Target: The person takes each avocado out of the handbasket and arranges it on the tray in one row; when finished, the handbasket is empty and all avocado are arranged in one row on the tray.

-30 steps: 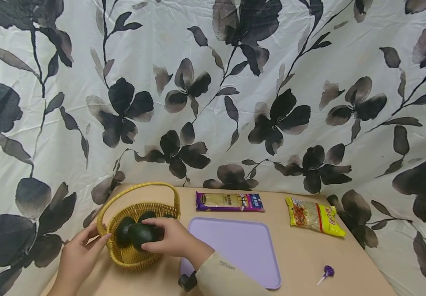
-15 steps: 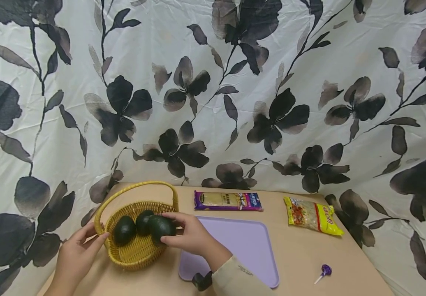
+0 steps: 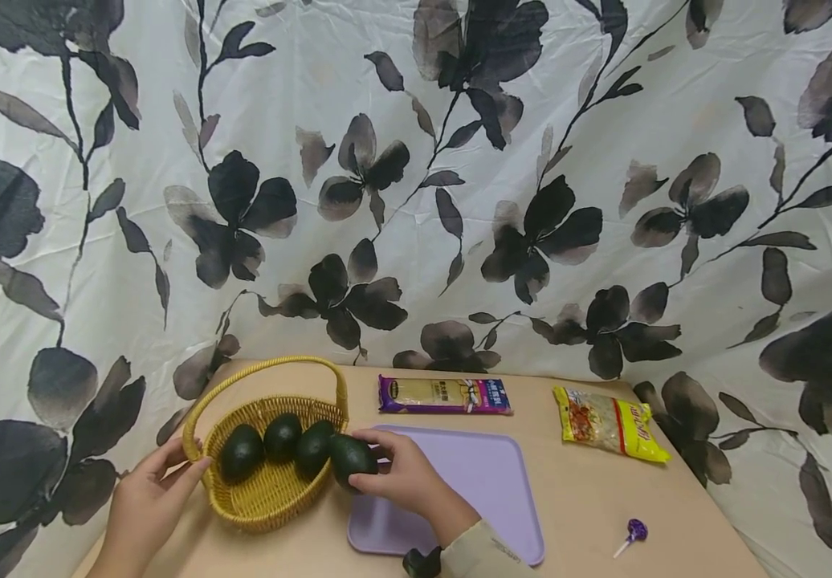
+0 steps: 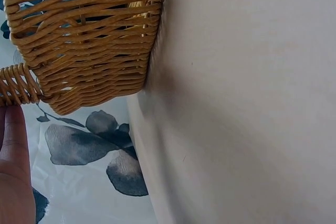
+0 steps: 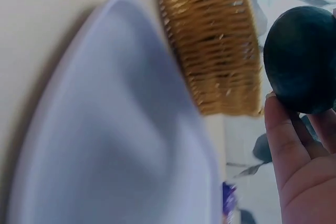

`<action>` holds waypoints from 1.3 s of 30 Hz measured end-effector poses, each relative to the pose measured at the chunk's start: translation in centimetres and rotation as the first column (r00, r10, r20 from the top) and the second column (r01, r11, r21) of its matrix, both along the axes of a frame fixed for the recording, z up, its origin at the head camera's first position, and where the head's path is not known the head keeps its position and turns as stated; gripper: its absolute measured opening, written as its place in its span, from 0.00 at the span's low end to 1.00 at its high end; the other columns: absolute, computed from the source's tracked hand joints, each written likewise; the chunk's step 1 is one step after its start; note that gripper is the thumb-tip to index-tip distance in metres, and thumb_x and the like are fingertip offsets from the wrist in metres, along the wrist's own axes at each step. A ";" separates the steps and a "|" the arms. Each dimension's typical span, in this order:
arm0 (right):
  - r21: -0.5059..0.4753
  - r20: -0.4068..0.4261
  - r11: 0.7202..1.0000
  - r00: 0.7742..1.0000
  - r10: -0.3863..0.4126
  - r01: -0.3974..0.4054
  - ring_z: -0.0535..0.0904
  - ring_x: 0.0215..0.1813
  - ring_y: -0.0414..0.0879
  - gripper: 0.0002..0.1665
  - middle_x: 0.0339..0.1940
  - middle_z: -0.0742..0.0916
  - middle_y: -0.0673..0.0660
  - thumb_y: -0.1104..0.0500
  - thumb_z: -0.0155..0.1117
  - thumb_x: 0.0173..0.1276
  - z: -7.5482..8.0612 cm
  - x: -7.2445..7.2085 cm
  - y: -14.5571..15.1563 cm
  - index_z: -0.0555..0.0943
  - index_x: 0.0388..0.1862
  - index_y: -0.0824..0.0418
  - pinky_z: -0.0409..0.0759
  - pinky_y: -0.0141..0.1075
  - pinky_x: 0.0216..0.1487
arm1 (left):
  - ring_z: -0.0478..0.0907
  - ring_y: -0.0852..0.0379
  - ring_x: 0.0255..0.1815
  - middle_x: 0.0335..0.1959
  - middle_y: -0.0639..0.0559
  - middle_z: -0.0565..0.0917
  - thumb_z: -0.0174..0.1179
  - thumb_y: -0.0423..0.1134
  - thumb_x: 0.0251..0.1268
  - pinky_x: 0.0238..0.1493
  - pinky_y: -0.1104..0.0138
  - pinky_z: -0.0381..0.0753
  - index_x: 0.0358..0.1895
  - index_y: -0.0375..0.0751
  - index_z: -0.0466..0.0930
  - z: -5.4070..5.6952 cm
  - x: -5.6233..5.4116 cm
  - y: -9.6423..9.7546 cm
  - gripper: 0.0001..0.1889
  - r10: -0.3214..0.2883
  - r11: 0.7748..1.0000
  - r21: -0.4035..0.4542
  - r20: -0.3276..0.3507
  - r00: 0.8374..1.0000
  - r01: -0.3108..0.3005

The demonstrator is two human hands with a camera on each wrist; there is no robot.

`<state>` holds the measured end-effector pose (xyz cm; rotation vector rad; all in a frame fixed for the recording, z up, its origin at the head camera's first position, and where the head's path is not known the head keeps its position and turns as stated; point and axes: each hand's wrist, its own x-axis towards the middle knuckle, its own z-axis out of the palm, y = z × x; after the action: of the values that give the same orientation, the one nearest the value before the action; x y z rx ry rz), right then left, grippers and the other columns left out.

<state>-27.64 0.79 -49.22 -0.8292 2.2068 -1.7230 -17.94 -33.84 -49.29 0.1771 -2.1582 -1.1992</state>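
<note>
My right hand [image 3: 405, 474] grips a dark green avocado [image 3: 352, 460] between thumb and fingers, just past the right rim of a yellow wicker basket [image 3: 257, 514]. The right wrist view shows that avocado [image 5: 302, 59] held up above the lilac tray [image 5: 121, 129]. Inside the basket lie several more avocados [image 3: 242, 453]. My left hand [image 3: 148, 498] pinches the base of the basket's handle [image 3: 199, 401] on the left side. In the left wrist view a finger [image 4: 14, 150] touches the woven handle foot [image 4: 18, 85]; the rest of that hand is mostly out of frame.
Right of the basket lies the lilac tray [image 3: 474, 482]. Behind it is a purple noodle packet [image 3: 446, 395]. A yellow food bag [image 3: 611, 424] and a purple lollipop [image 3: 631, 536] lie further right. A floral curtain [image 3: 416, 201] hangs behind the table.
My right hand has lifted an avocado out of the basket and moved right, to the tray's left edge. The left hand has stayed at the basket handle.
</note>
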 end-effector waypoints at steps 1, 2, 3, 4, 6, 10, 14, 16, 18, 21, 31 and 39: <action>0.003 0.003 1.000 1.000 -0.010 0.010 0.84 0.52 0.45 0.34 0.61 0.84 0.54 0.58 0.80 0.59 -0.3 -0.1 0.3 0.81 0.66 0.51 0.90 0.33 0.50 | 0.79 0.85 0.42 0.41 0.75 0.82 0.74 0.31 0.61 0.40 0.86 0.83 0.57 0.32 0.82 0.0 0.0 0.0 0.21 -0.001 1.000 0.001 -0.004 1.000 0.001; 0.005 0.006 1.000 1.000 -0.019 0.019 0.84 0.52 0.45 0.34 0.61 0.84 0.55 0.58 0.80 0.59 -0.6 -0.2 0.5 0.81 0.66 0.52 0.90 0.33 0.50 | 0.79 0.85 0.42 0.41 0.75 0.82 0.74 0.31 0.61 0.40 0.87 0.83 0.57 0.32 0.82 -0.1 -0.1 0.0 0.21 -0.001 1.000 0.001 -0.008 1.000 0.001; 0.005 0.010 1.000 1.000 -0.026 0.026 0.84 0.52 0.47 0.34 0.61 0.84 0.56 0.59 0.80 0.59 -0.9 -0.2 0.8 0.81 0.66 0.53 0.90 0.33 0.50 | 0.79 0.85 0.42 0.41 0.75 0.82 0.74 0.31 0.61 0.40 0.87 0.83 0.57 0.32 0.82 -0.1 -0.1 -0.1 0.21 -0.002 1.000 0.001 -0.012 1.000 0.002; 0.011 0.011 0.999 0.999 -0.037 0.037 0.84 0.52 0.47 0.34 0.61 0.84 0.56 0.59 0.80 0.59 -1.1 -0.3 1.0 0.81 0.66 0.54 0.90 0.32 0.50 | 0.78 0.85 0.43 0.41 0.74 0.82 0.74 0.31 0.61 0.40 0.87 0.83 0.57 0.32 0.82 -0.1 -0.1 -0.1 0.21 -0.003 1.000 0.002 -0.014 1.000 0.003; 0.026 0.013 0.998 0.998 -0.054 0.054 0.85 0.52 0.47 0.34 0.61 0.84 0.57 0.59 0.80 0.58 -1.5 -0.4 1.4 0.81 0.65 0.55 0.89 0.32 0.50 | 0.79 0.85 0.43 0.42 0.73 0.83 0.74 0.31 0.61 0.40 0.86 0.84 0.57 0.32 0.82 0.0 -0.1 -0.1 0.21 -0.005 1.000 0.001 -0.017 1.000 0.005; 0.080 -0.012 0.993 0.997 -0.081 0.082 0.85 0.50 0.45 0.34 0.60 0.85 0.56 0.57 0.80 0.58 -2.2 -0.5 2.0 0.82 0.65 0.55 0.89 0.31 0.49 | 0.78 0.85 0.43 0.42 0.74 0.82 0.74 0.31 0.61 0.40 0.87 0.83 0.57 0.31 0.82 0.0 -0.1 -0.1 0.21 -0.007 1.000 -0.012 -0.022 1.000 0.007; 0.132 -0.047 0.985 0.994 -0.102 0.108 0.86 0.49 0.45 0.35 0.60 0.86 0.56 0.55 0.81 0.58 -2.7 -0.5 2.5 0.81 0.65 0.55 0.88 0.32 0.48 | 0.78 0.85 0.43 0.42 0.75 0.82 0.74 0.31 0.61 0.40 0.87 0.83 0.57 0.32 0.82 0.0 0.0 -0.1 0.21 -0.004 1.000 -0.021 -0.018 1.000 0.003; 0.154 -0.048 0.981 0.993 -0.110 0.116 0.86 0.49 0.45 0.35 0.60 0.86 0.55 0.54 0.81 0.58 -2.9 -0.5 2.7 0.81 0.66 0.54 0.88 0.34 0.48 | 0.78 0.85 0.42 0.42 0.75 0.81 0.74 0.32 0.61 0.40 0.87 0.83 0.57 0.33 0.82 0.1 0.0 0.0 0.21 0.003 1.000 -0.022 -0.011 1.000 -0.004; 0.172 -0.040 0.978 0.993 -0.115 0.120 0.86 0.49 0.45 0.35 0.59 0.86 0.55 0.54 0.81 0.59 -3.1 -0.4 2.8 0.81 0.65 0.55 0.89 0.36 0.49 | 0.78 0.85 0.42 0.42 0.74 0.81 0.74 0.32 0.61 0.40 0.87 0.83 0.57 0.33 0.83 0.1 0.0 0.0 0.21 0.011 1.000 -0.022 -0.004 1.000 -0.011; 0.203 -0.026 0.972 0.993 -0.118 0.121 0.86 0.49 0.44 0.35 0.58 0.87 0.54 0.52 0.81 0.58 -3.4 -0.2 2.9 0.82 0.64 0.55 0.89 0.37 0.50 | 0.78 0.86 0.42 0.42 0.75 0.81 0.75 0.32 0.60 0.40 0.88 0.83 0.57 0.34 0.83 0.1 0.0 0.0 0.21 0.019 1.000 -0.020 0.006 1.000 -0.019; 0.241 -0.062 0.954 0.984 -0.166 0.176 0.85 0.49 0.41 0.33 0.54 0.88 0.53 0.46 0.79 0.60 -4.2 -0.2 2.6 0.83 0.62 0.56 0.88 0.36 0.52 | 0.79 0.84 0.41 0.42 0.71 0.82 0.74 0.33 0.62 0.39 0.87 0.83 0.57 0.35 0.83 0.1 0.0 -0.1 0.21 0.015 1.000 -0.026 0.016 1.000 -0.015; 0.197 -0.048 0.964 0.984 -0.174 0.180 0.87 0.54 0.51 0.35 0.60 0.86 0.59 0.46 0.77 0.63 -4.6 -0.5 2.5 0.80 0.64 0.61 0.89 0.43 0.58 | 0.81 0.82 0.42 0.43 0.56 0.87 0.74 0.33 0.62 0.41 0.85 0.85 0.56 0.36 0.83 -0.2 -0.2 -0.3 0.19 -0.004 0.999 -0.032 0.007 1.000 0.004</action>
<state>-28.12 3.28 -53.78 -0.6314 2.4912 -1.5331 -18.09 -34.17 -49.47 0.1634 -2.1837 -1.1667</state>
